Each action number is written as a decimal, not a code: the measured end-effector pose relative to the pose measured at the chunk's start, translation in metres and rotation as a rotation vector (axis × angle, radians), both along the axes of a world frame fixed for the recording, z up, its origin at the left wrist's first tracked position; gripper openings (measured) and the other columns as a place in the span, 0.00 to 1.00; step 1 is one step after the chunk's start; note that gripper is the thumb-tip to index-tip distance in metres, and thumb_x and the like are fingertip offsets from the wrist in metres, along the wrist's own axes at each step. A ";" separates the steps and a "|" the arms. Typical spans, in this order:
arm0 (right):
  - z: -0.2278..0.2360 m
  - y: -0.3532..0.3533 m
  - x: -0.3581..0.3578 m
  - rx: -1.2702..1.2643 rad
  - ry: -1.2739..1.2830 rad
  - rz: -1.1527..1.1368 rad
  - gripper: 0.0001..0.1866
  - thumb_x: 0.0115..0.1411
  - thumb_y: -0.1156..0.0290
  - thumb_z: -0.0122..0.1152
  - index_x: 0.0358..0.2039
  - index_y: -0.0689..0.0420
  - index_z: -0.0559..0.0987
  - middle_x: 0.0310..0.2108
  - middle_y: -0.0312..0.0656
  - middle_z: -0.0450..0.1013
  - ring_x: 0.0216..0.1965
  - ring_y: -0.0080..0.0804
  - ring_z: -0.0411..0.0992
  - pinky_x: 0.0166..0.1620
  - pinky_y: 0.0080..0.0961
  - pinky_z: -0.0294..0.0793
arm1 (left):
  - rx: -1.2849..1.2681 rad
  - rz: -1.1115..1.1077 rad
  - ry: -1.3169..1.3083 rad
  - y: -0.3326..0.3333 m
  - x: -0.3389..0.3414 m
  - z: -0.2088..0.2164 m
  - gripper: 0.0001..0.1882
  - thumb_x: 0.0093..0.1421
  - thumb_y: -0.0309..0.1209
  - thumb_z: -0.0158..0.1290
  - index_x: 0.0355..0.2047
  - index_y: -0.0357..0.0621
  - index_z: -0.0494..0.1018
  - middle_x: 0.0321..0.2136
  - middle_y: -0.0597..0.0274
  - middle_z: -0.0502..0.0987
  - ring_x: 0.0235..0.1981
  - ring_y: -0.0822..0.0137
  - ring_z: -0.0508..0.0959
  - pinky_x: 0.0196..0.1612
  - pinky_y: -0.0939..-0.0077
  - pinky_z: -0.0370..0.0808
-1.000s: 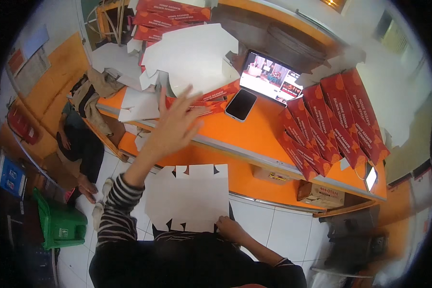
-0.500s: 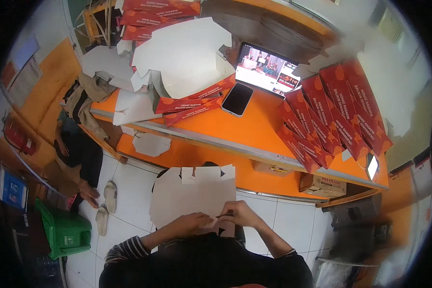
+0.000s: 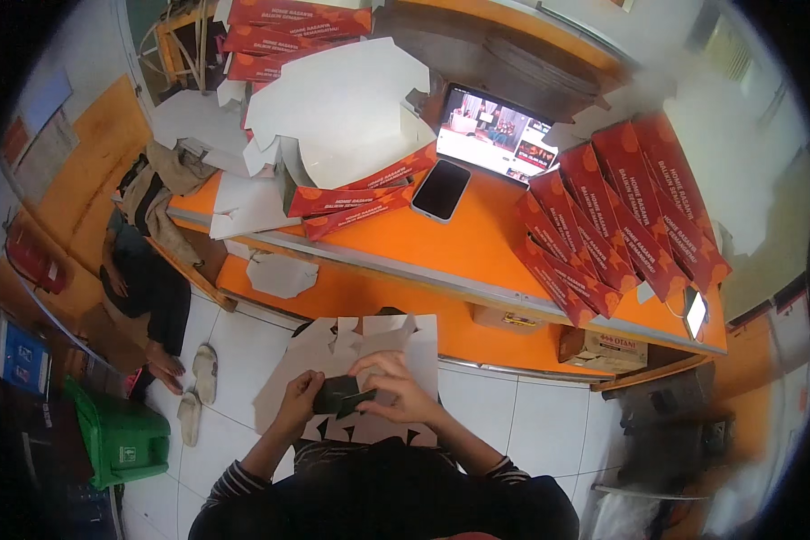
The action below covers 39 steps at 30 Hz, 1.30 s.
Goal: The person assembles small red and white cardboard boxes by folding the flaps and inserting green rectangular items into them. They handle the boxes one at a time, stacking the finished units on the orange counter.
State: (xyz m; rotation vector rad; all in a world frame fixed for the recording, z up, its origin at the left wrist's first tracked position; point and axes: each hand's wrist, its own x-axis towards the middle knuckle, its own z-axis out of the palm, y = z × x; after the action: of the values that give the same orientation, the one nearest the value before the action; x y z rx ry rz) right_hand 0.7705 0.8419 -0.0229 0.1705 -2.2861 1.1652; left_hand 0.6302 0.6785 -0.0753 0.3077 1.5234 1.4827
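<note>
Pale cardboard box blanks with notched edges lie on my lap. At the near side of the top one, a dark green panel is turned up. My left hand is closed on the left end of this panel. My right hand pinches its right part, thumb below and fingers above, where a smaller green flap bends. Just in front of my torso, the notched near edge of the blanks shows under my hands.
On the orange table are red folded boxes, a large open white box, a phone and a tablet. A brown carton sits below. At left are a seated person and a green bin.
The cardboard's near part has been lifted and bent, so its dark green side now shows. My left hand has moved left and up, and my right hand slightly left, both gripping the panel.
</note>
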 end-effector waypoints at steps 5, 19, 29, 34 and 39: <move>-0.018 -0.018 -0.014 0.033 -0.064 -0.246 0.11 0.45 0.65 0.67 0.27 0.54 0.75 0.35 0.35 0.69 0.40 0.31 0.66 0.43 0.30 0.56 | 0.083 0.126 0.578 0.008 0.009 0.013 0.10 0.61 0.33 0.47 0.28 0.39 0.66 0.19 0.69 0.67 0.22 0.77 0.65 0.26 0.82 0.63; -0.038 -0.024 -0.004 -0.287 -0.122 -0.617 0.03 0.52 0.72 0.59 0.26 0.57 0.78 0.27 0.37 0.73 0.32 0.33 0.70 0.35 0.24 0.61 | -0.050 0.161 0.805 0.018 0.041 0.032 0.08 0.58 0.29 0.50 0.29 0.37 0.67 0.20 0.54 0.72 0.23 0.68 0.72 0.28 0.74 0.68; -0.039 -0.021 0.003 -0.007 -0.204 -0.338 0.06 0.52 0.69 0.60 0.28 0.58 0.76 0.26 0.42 0.72 0.31 0.37 0.69 0.35 0.27 0.63 | 0.025 0.050 0.762 0.023 0.051 0.040 0.06 0.57 0.26 0.49 0.30 0.37 0.66 0.24 0.50 0.72 0.26 0.56 0.74 0.29 0.69 0.68; -0.053 -0.014 0.012 0.020 -0.418 -0.257 0.08 0.51 0.68 0.60 0.21 0.58 0.75 0.19 0.41 0.68 0.24 0.38 0.66 0.30 0.29 0.60 | -0.068 -0.019 1.040 0.023 0.046 0.052 0.08 0.56 0.26 0.49 0.36 0.40 0.66 0.43 0.43 0.66 0.45 0.50 0.67 0.46 0.62 0.63; -0.042 -0.021 -0.002 -0.233 -0.238 -0.492 0.16 0.55 0.64 0.58 0.16 0.60 0.71 0.13 0.43 0.64 0.16 0.37 0.61 0.28 0.29 0.56 | 0.231 0.466 1.361 0.002 0.035 0.061 0.15 0.56 0.25 0.46 0.45 0.39 0.62 0.56 0.42 0.53 0.55 0.48 0.58 0.55 0.57 0.54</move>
State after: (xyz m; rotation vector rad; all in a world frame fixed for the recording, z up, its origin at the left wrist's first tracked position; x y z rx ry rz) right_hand 0.7681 0.8209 -0.0645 -0.6136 -2.1819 1.2139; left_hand 0.6648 0.6801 -0.0147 1.3794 2.5690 1.9224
